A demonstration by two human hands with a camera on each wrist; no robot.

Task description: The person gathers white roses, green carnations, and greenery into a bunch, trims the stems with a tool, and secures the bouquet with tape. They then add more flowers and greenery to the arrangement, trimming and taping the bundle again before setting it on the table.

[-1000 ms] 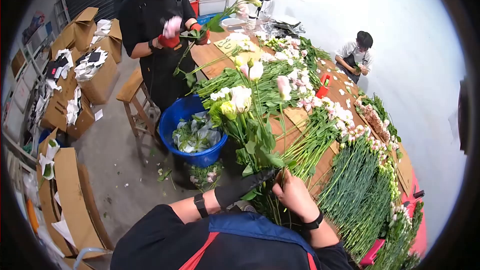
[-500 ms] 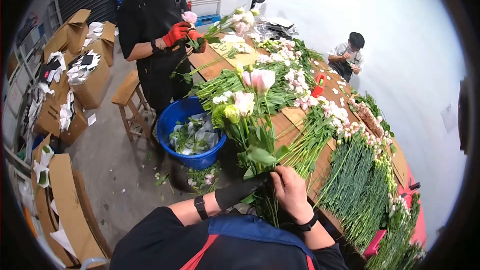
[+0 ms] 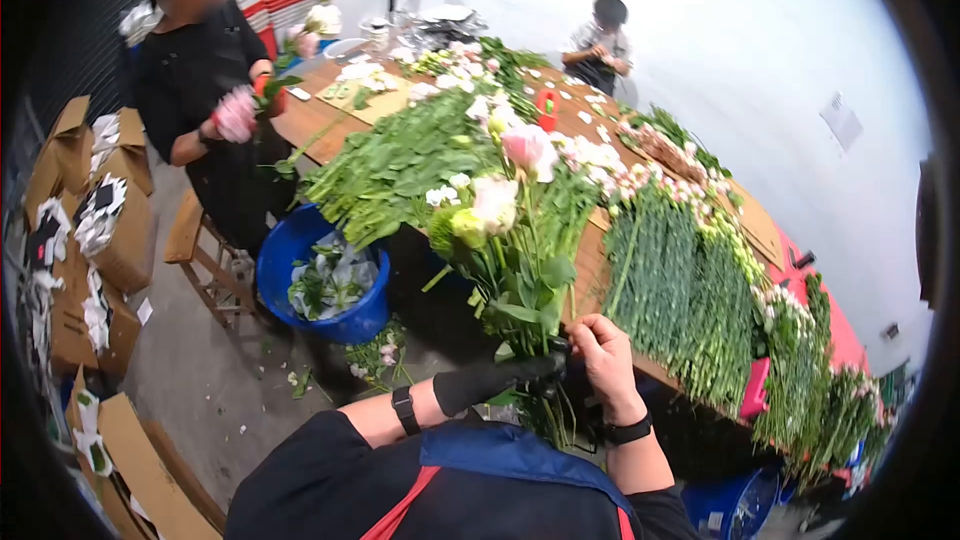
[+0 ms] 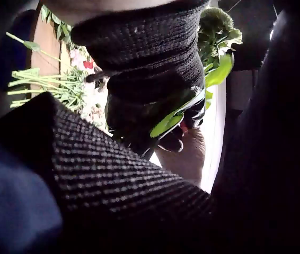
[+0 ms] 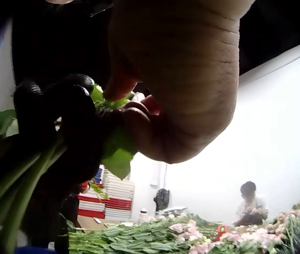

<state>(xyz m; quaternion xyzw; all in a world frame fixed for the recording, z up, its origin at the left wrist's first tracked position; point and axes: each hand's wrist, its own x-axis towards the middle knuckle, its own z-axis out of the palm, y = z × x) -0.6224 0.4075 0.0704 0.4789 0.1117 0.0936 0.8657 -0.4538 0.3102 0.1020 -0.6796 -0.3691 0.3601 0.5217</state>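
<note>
A bunch of lisianthus-like flowers (image 3: 494,202), with one large pink bloom (image 3: 528,150) on top, stands upright in front of my body. My left hand (image 3: 530,370), in a black glove, grips its stems, and their lower ends hang below the fist. Close beside that fist is my bare right hand (image 3: 606,355), thumb and curled forefinger pinching a green leaf (image 5: 119,161) at the stems. In the right wrist view the gloved fingers (image 5: 78,116) wrap round several thick stems (image 5: 17,196). The left wrist view shows mostly the dark knitted cuff (image 4: 144,47) and a leaf.
Rows of cut flowers (image 3: 680,270) cover the wooden table (image 3: 330,140) ahead and right. On the floor left are a blue tub (image 3: 365,315) of leaf scraps, a wooden stool (image 3: 185,225) and cardboard boxes (image 3: 130,440). One person (image 3: 205,90) handles flowers at left; another (image 3: 600,45) sits beyond the table.
The head view has turned right, so table and people shift left in it. My left hand keeps its grip on the bunch; my right hand stays beside it, its fingertips shifted slightly up and right.
</note>
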